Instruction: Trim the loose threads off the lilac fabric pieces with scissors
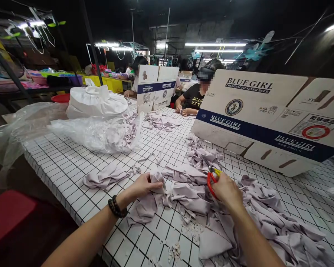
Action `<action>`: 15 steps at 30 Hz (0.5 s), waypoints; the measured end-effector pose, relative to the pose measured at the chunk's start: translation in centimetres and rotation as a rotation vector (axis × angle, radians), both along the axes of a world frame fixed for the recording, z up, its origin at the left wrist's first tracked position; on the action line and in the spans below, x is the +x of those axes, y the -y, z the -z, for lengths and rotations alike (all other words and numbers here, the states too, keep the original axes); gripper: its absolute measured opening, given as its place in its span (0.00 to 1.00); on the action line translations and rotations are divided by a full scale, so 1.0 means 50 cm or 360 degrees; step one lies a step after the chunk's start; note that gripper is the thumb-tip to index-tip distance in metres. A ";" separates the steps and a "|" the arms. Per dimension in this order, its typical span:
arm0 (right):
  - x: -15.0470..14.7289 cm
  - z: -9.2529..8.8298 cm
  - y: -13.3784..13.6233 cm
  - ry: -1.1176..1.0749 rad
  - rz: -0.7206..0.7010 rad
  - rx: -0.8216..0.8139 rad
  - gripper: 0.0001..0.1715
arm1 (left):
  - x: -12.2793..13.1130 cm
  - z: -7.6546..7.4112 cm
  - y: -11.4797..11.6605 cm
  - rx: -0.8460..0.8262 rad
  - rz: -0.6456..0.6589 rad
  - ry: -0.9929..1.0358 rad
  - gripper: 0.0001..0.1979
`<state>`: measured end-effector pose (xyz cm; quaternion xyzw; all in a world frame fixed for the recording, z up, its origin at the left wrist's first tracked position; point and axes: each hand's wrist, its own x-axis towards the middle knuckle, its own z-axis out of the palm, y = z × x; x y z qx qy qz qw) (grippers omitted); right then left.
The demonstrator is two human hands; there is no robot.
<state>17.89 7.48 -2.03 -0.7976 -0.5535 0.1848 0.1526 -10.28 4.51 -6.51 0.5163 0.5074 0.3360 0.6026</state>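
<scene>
My left hand point(144, 184) pinches a piece of pale lilac fabric point(149, 205) that lies on the white grid-patterned table point(72, 163). My right hand point(225, 189) is closed around small red-and-yellow-handled scissors point(211, 178), held over a heap of the same lilac fabric pieces point(267, 215). A beaded bracelet is on my left wrist. Small fabric scraps point(175, 250) lie near the table's front edge.
A large Blue Girl cardboard box point(269, 118) stands at the right, a smaller one point(156, 89) farther back. Clear plastic bags point(94, 133) and white bundles point(96, 102) sit at the left. Other people sit at the far end, working on more fabric. A red stool point(8, 215) is at lower left.
</scene>
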 end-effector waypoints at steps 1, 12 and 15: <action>0.013 -0.012 0.008 -0.0043 0.0015 0.0027 0.12 | 0.008 -0.007 0.009 0.0033 0.0004 0.0006 0.25; -0.139 0.005 0.025 -0.1332 -0.1030 -0.0317 0.10 | 0.044 -0.058 0.088 0.0536 0.0459 0.0088 0.22; -0.133 0.034 0.039 -0.1515 -0.1100 -0.0494 0.08 | 0.034 -0.064 0.088 0.0558 0.0498 0.0209 0.25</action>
